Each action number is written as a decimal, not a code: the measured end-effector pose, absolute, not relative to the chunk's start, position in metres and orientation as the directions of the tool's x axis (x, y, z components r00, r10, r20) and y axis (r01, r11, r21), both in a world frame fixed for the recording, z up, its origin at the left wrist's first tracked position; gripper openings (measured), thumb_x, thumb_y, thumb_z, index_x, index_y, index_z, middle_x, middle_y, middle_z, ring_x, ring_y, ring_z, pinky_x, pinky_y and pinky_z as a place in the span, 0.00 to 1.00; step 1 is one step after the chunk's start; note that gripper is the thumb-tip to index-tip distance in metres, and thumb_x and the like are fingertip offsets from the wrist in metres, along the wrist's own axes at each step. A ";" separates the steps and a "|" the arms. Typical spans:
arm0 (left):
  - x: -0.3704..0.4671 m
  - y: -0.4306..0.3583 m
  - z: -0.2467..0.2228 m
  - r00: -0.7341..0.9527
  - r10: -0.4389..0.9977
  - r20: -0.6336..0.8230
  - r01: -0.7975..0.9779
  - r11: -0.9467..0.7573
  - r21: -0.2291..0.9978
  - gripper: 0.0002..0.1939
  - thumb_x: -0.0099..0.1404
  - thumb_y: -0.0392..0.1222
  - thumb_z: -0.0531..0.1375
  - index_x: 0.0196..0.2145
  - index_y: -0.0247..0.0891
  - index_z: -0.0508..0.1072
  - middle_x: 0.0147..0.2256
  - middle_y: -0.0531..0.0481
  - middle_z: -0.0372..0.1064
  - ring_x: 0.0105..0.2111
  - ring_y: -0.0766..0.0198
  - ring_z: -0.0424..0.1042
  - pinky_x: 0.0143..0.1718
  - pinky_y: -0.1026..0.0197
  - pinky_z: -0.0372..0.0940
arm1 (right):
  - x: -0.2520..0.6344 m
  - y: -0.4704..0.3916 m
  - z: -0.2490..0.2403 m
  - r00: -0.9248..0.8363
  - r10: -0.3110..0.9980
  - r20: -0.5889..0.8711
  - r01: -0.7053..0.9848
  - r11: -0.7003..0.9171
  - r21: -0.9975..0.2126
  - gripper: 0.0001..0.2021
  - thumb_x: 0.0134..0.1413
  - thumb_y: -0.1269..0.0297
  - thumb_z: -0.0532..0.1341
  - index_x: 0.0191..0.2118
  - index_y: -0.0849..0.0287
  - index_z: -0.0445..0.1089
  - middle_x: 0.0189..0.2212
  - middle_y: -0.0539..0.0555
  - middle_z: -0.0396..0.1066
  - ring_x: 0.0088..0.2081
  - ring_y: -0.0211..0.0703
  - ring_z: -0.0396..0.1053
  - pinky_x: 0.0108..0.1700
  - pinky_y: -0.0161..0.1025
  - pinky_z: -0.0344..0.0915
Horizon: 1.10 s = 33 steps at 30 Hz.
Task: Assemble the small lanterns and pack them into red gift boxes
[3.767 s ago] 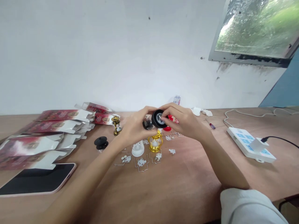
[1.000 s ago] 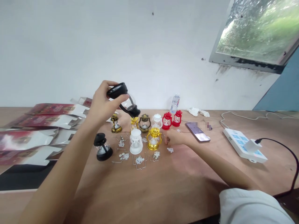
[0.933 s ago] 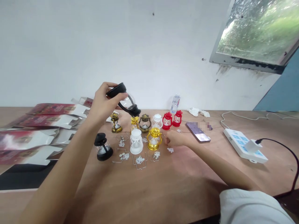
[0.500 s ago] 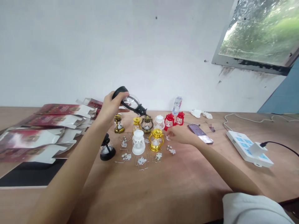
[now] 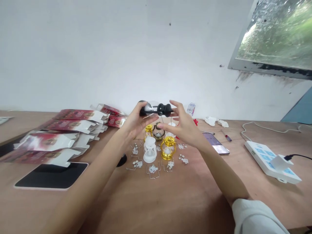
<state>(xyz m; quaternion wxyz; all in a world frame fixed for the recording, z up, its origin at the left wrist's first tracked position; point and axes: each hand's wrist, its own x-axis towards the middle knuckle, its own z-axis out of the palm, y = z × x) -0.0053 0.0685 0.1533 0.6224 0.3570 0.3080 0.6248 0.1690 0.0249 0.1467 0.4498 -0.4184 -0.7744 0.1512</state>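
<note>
My left hand (image 5: 134, 123) grips the base of a small black lantern (image 5: 161, 109) with a clear globe, held on its side above the table. My right hand (image 5: 184, 125) is at the lantern's top end, thumb and index finger spread wide. Its other fingertips are partly hidden behind the lantern, and a thin wire shows under the cap. Below stand a white lantern (image 5: 149, 151), a gold lantern (image 5: 168, 149) and a bronze lantern (image 5: 159, 132). Bent wire handles (image 5: 153, 177) and small white parts (image 5: 153, 168) lie in front of them. My left forearm mostly hides another black lantern (image 5: 122, 160).
Flattened red and white boxes (image 5: 73, 125) are stacked on the left beside a black pad (image 5: 52, 175). To the right lie a phone (image 5: 216, 143), a screwdriver (image 5: 227, 137), crumpled tissue (image 5: 211, 121) and a white power strip (image 5: 270, 162) with cables. A bottle (image 5: 191, 109) stands near the wall.
The black lantern has moved right and turned from a slant to nearly level. My right hand has risen from the table by the red lanterns to the lantern's top, its fingers spreading.
</note>
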 end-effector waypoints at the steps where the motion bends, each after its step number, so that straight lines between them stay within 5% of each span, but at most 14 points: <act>1: -0.005 0.067 0.153 0.043 0.995 0.086 -0.557 -0.048 0.829 0.05 0.57 0.38 0.60 0.26 0.36 0.68 0.25 0.52 0.69 0.26 0.67 0.71 0.33 0.62 0.74 | 0.168 0.025 0.146 -0.237 0.785 0.572 0.508 0.602 -0.616 0.43 0.44 0.49 0.67 0.62 0.58 0.48 0.54 0.63 0.65 0.54 0.56 0.65 0.53 0.55 0.64; 7: -0.002 0.064 0.150 0.063 0.977 0.206 -0.542 -0.140 0.829 0.07 0.56 0.41 0.63 0.28 0.34 0.71 0.28 0.50 0.71 0.29 0.64 0.72 0.35 0.61 0.74 | 0.170 0.024 0.146 -0.125 0.818 0.562 0.418 0.557 -0.718 0.37 0.44 0.51 0.67 0.59 0.60 0.56 0.47 0.60 0.72 0.44 0.50 0.72 0.48 0.52 0.68; 14: 0.001 0.057 0.152 -0.011 0.952 0.305 -0.437 -0.279 0.855 0.12 0.55 0.43 0.65 0.32 0.31 0.73 0.33 0.44 0.73 0.33 0.61 0.73 0.39 0.57 0.73 | 0.173 0.033 0.146 -0.089 0.826 0.557 0.304 0.555 -0.774 0.33 0.42 0.50 0.68 0.53 0.63 0.64 0.49 0.63 0.71 0.49 0.52 0.71 0.52 0.50 0.68; 25: -0.002 0.057 0.150 -0.046 0.933 0.356 -0.317 -0.352 0.881 0.12 0.51 0.43 0.67 0.31 0.34 0.70 0.31 0.49 0.69 0.32 0.63 0.71 0.32 0.62 0.72 | 0.215 0.026 0.162 -0.050 0.656 0.753 0.498 0.670 -0.551 0.31 0.44 0.56 0.67 0.56 0.54 0.60 0.51 0.56 0.67 0.49 0.50 0.68 0.51 0.51 0.67; 33: 0.007 0.014 0.158 -0.099 0.694 0.713 0.093 -0.707 0.701 0.29 0.47 0.38 0.69 0.47 0.44 0.66 0.43 0.50 0.69 0.49 0.55 0.68 0.45 0.58 0.68 | 0.264 0.011 0.070 -0.037 0.902 0.429 0.744 0.311 -0.591 0.28 0.46 0.49 0.65 0.51 0.59 0.65 0.41 0.58 0.71 0.39 0.50 0.70 0.40 0.49 0.68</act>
